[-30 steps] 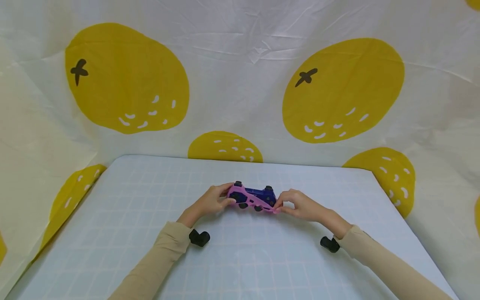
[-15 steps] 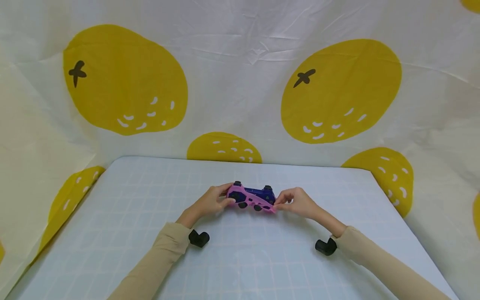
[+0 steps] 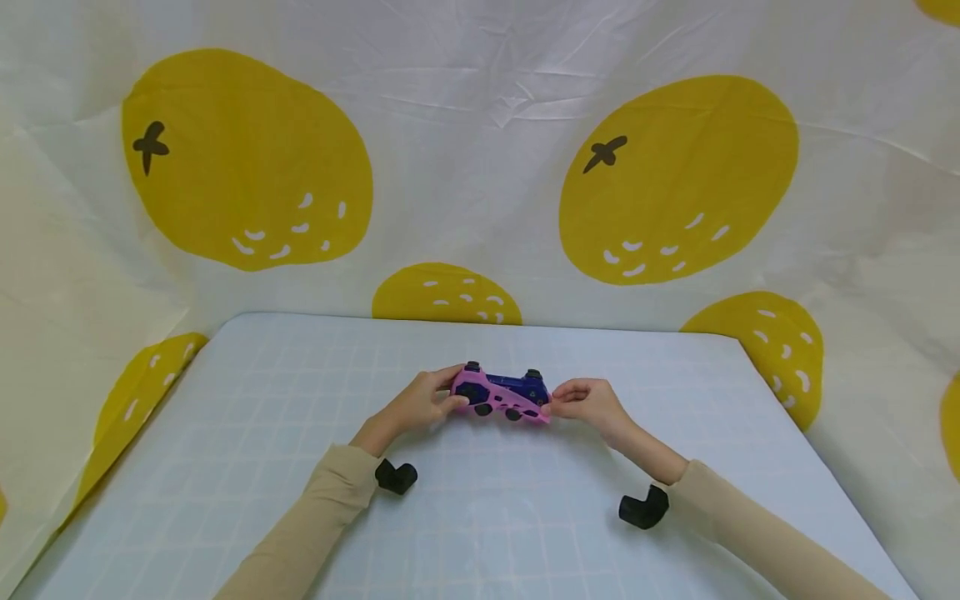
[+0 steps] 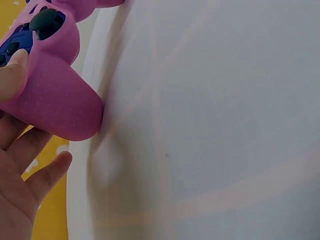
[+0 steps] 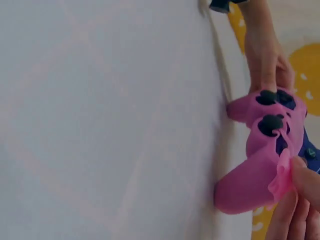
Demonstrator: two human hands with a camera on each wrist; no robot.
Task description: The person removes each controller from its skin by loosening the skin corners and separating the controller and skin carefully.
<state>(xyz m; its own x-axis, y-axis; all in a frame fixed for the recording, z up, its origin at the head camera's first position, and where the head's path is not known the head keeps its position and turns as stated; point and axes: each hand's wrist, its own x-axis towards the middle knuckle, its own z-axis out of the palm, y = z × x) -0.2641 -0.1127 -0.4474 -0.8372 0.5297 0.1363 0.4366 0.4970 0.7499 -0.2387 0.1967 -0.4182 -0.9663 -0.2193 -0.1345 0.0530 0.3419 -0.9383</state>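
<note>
A dark blue game controller (image 3: pixel 517 387) with a pink silicone cover (image 3: pixel 498 402) partly on it stands on the pale blue table (image 3: pixel 480 517). My left hand (image 3: pixel 423 402) grips its left handle (image 4: pixel 55 100), thumb on the front. My right hand (image 3: pixel 583 402) pinches the loose pink edge of the cover (image 5: pixel 281 176) at the right handle. In the right wrist view the pink cover (image 5: pixel 255 165) wraps the handles and black sticks show. Both handles touch the table.
A cloth backdrop (image 3: pixel 480 167) with large yellow fruit prints hangs behind and around the table. Black wrist camera mounts (image 3: pixel 396 477) (image 3: pixel 643 508) sit below each beige sleeve. The table's far edge runs just behind the controller.
My right hand has shifted slightly left and closer to the controller's right handle, and its wrist has dropped. The controller and left hand stay almost in place.
</note>
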